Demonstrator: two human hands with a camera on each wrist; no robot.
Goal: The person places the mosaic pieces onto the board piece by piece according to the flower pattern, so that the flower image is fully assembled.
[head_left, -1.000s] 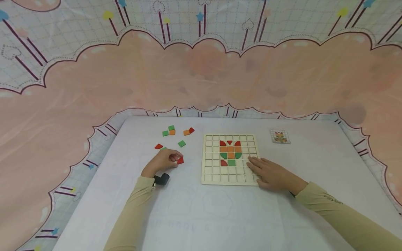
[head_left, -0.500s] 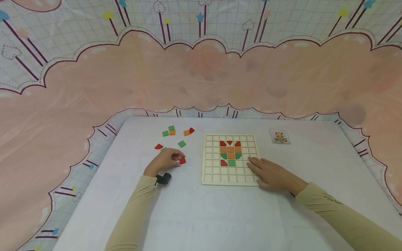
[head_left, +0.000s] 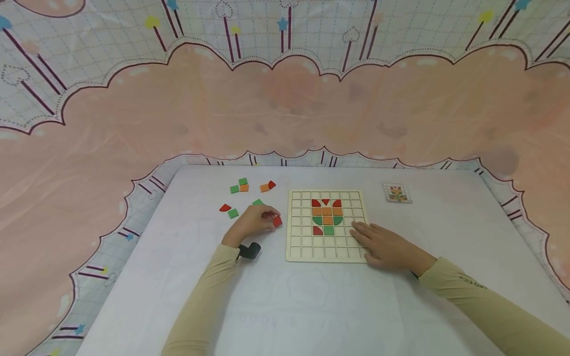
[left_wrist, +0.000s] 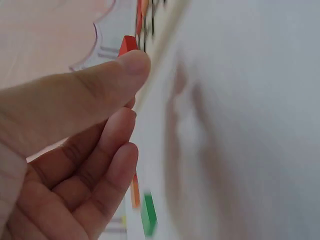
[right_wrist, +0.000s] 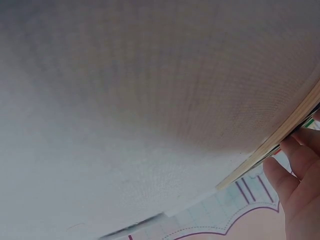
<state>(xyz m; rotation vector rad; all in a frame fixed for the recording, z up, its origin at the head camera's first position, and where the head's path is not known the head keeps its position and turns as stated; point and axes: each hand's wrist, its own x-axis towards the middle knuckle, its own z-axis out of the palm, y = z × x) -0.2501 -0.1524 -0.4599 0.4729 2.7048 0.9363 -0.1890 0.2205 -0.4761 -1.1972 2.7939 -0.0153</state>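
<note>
Now the left hand (head_left: 252, 222) has brought its pinched red tile (head_left: 277, 221) just beside the board (head_left: 296, 252), presumably nearer placement; its shape is hard to tell. The right hand (head_left: 386, 246) rests, fingers extended, on the board's edge.

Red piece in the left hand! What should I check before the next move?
1. Left hand pinching the red piece: ok.
2. Red piece over the board: not ok, it's just left of it.
3. Right hand resting on the board's right side: ok.
4. Square to the right of the bottom green piece empty: ok.
5. Picture card uncovered: ok.
6. Red piece's full shape: cannot tell, it's partly hidden.
</note>
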